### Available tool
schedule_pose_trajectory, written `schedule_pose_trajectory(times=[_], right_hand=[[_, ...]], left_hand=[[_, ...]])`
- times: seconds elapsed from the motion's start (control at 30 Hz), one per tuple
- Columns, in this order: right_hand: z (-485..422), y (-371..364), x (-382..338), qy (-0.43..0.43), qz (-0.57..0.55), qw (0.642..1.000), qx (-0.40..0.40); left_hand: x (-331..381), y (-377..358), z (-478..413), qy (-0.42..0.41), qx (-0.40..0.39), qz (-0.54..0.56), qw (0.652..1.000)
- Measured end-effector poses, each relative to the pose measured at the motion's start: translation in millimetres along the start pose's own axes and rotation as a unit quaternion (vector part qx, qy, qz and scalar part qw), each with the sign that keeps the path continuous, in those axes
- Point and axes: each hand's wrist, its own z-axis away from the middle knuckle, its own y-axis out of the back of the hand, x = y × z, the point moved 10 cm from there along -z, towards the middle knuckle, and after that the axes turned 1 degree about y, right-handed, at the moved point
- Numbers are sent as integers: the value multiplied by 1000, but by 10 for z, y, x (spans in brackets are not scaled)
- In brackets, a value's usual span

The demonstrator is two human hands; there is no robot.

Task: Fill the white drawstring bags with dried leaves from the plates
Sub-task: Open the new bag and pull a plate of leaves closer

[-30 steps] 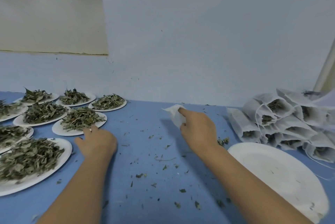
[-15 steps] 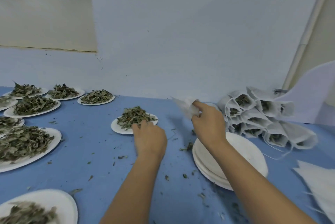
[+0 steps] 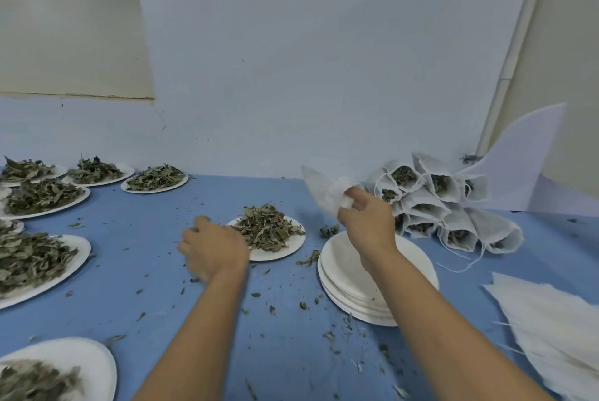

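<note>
Apparently plate [image 3: 287, 253] touches left hand [image 3: 214, 250]; right hand [image 3: 366, 225] grips bag [image 3: 319, 188].

table [image 3: 136, 258]: blue top, seen littered with crumbs | wall [image 3: 324, 60]: pale, scuffed | beige panel [image 3: 64, 27]: fixed upper left | white sheet [image 3: 518, 167]: curved, propped at right | pipe [image 3: 517, 37]: run up right corner

leaf plates [image 3: 45, 198] left, plate stack [image 3: 340, 280] centre (filled bags [image 3: 453, 206] behind)
</note>
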Motion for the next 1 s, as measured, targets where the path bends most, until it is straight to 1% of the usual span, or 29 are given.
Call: schedule_pose_trajectory(times=[0.03,0.07,0.13,0.23,0.33,0.47,0.53,0.7,0.8,1.0], right_hand=[[-9,2,15,-5,-8,1000,3],[-17,5,26,-6,-10,1000,8],[-17,13,33,-5,-16,1000,13],[-15,89,34,-2,-19,999,32],[-33,181,56,-5,-9,999,49],[-45,235,84,-7,-4,999,54],[-47,254,97,-4,-6,998,55],[-60,291,133,0,-8,999,50],[-59,358,143,1,-18,998,61],[-11,467,157,4,-34,997,68]], left_hand=[[-115,-48,-87,38,-37,-10,999],[-200,-87,-172,58,-61,-16,996],[-306,-144,-321,75,-83,-4,994],[-366,-147,-378,92,-94,24,991],[-377,-187,-398,111,-82,38,990],[-292,-296,-327,125,-100,39,986],[-276,-343,-312,135,-105,57,984],[-342,-441,-271,189,-128,112,967],[-333,-498,-227,221,-154,173,948],[-300,-565,-202,235,-166,202,936]])
